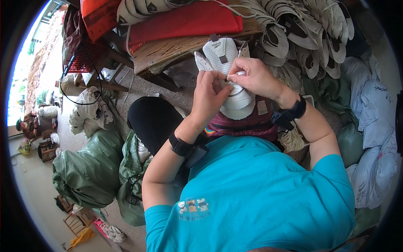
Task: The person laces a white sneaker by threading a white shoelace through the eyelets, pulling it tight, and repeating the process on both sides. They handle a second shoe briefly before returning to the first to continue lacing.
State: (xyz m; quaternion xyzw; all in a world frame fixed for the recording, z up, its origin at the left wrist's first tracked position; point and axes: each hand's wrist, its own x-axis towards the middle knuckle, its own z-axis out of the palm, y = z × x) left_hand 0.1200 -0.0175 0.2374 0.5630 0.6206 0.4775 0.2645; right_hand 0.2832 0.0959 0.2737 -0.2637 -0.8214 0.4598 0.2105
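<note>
A white shoe upper rests across my lap, rounded toe toward me. Its mesh tongue stretches away, between side flaps with eyelets. My left hand is closed at the upper's left edge, thumb and index finger pinching near its middle. Just right of it, my right hand is closed around a small tool with a white end. Its tip meets the upper beside my left fingertips; a small dark spot shows there, too fine to make out. Maroon striped cloth lies under the upper.
A wooden bench ahead bears a red cloth and more uppers. Bundles of pale uppers hang at the far right. Green sacks lie left, white sacks right. Pale cords lie beside my lap.
</note>
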